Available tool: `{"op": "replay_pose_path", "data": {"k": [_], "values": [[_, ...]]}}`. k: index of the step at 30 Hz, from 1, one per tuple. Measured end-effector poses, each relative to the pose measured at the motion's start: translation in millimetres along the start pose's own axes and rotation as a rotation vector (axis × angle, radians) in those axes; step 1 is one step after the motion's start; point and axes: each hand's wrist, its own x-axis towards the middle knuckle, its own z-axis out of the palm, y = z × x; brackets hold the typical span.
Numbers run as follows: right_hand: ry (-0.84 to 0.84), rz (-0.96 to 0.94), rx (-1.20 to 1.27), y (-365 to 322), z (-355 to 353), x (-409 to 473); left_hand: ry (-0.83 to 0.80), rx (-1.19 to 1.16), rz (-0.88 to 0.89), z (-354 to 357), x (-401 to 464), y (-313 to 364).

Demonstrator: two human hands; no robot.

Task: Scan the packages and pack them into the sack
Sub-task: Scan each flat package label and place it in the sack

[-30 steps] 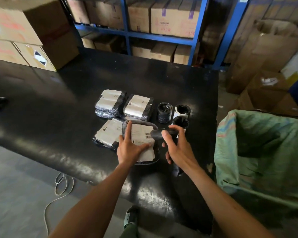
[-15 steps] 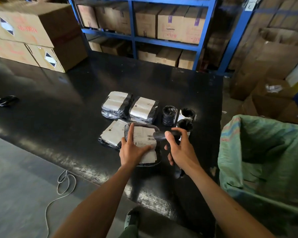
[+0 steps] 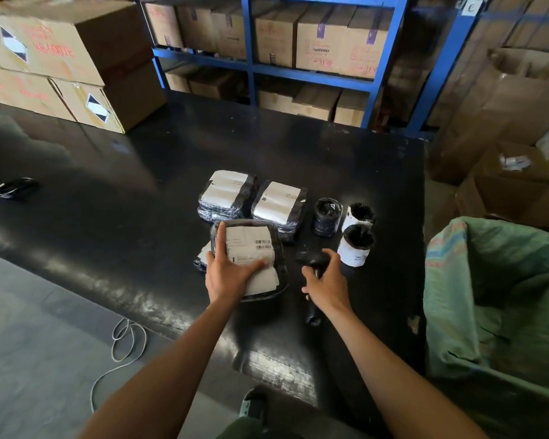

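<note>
Package (image 3: 251, 248), flat, black wrap, white barcode label up: left hand (image 3: 227, 274) fingers (image 3: 220, 239) clamped on it, thumb across label, near front edge of black surface (image 3: 108, 191). It overlaps another flat package (image 3: 203, 256) beneath. Right hand (image 3: 325, 283) fingers (image 3: 332, 256) curled around black scanner (image 3: 311, 261), handle end resting on surface. Beyond: two more labelled packs (image 3: 227, 196) (image 3: 279, 204) side by side, three small black-wrapped cylinders (image 3: 327, 217) (image 3: 360, 215) (image 3: 355, 247) upright just right of them. Green sack (image 3: 495, 280) open, off surface's right edge.
</note>
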Motion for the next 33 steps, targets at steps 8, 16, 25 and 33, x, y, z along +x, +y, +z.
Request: {"op": "replay_pose_path", "data": {"k": [8, 16, 25, 33], "values": [[0.046, 0.149, -0.251, 22.7, 59.5, 35.3, 0.031, -0.068, 0.015, -37.7, 30.7, -29.2], [0.036, 0.225, -0.24, 38.5, 62.8, 39.4, -0.03, -0.173, -0.004, -23.0, 45.9, -42.1], [0.19, 0.104, -0.089, 11.8, 8.8, 36.0, -0.256, -0.227, 0.146, 22.9, 45.2, -6.0], [0.2, -0.014, 0.14, 3.6, -82.6, 47.6, -0.499, -0.257, 0.271, 109.3, 6.2, 66.6]]}}
